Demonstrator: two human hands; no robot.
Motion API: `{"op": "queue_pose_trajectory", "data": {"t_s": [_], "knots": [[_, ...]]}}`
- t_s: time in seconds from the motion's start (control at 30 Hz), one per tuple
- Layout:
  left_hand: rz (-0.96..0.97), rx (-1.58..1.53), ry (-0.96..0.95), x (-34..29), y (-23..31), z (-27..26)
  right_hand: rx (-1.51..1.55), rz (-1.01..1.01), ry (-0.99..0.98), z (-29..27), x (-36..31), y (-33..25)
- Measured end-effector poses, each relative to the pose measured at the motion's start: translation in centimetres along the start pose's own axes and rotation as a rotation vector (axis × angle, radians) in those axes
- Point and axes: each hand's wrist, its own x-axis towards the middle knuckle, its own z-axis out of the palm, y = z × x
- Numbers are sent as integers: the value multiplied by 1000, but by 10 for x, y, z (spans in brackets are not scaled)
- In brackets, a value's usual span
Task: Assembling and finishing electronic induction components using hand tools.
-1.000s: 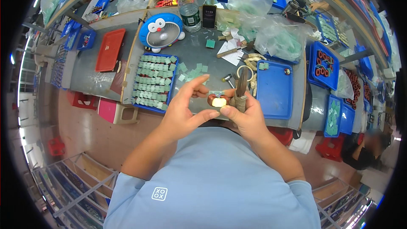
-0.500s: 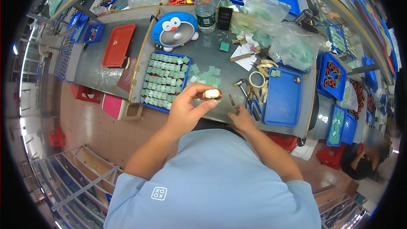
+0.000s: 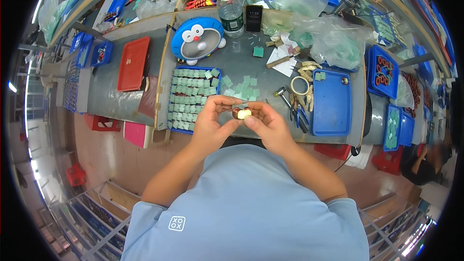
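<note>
My left hand [image 3: 211, 122] and my right hand [image 3: 271, 129] meet in front of my body, both closed on a small copper-wound coil [image 3: 236, 112]. Its near side shows a pale, bright yellow-white face. A thin greyish piece shows above the coil, between the fingertips; I cannot make out what it is. Just beyond my hands, loose green square sheets [image 3: 245, 85] lie scattered on the bench. Left of them stands a blue tray [image 3: 220, 73] filled with rows of coils topped with green squares.
A hammer [image 3: 282, 93], pliers [image 3: 301, 112] and a tape roll [image 3: 299, 85] lie to the right, beside a blue tray [image 3: 332, 111] with few things in it. A blue cartoon-faced fan [image 3: 181, 48], water bottle [image 3: 231, 17] and phone [image 3: 253, 18] stand farther back.
My right hand has come up from the bench edge to join my left at the coil. The coil has tilted slightly, and the whole view has shifted a little.
</note>
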Motion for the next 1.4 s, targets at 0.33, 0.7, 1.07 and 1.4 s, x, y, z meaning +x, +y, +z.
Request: {"op": "queue_pose_trajectory", "data": {"t_s": [0.33,0.7,1.07,1.4], "knots": [[-182,-150,-75,3,2,-16,17,-21,263,21,-2,11],[-336,-251,-85,-3,5,-10,64,23,243,13,-16,6],[-294,-142,-74,-14,26,17,135,-10,132,-11,-36,-3],[-432,-398,-112,-15,-24,34,-778,-461,121,-25,-39,-9]]}}
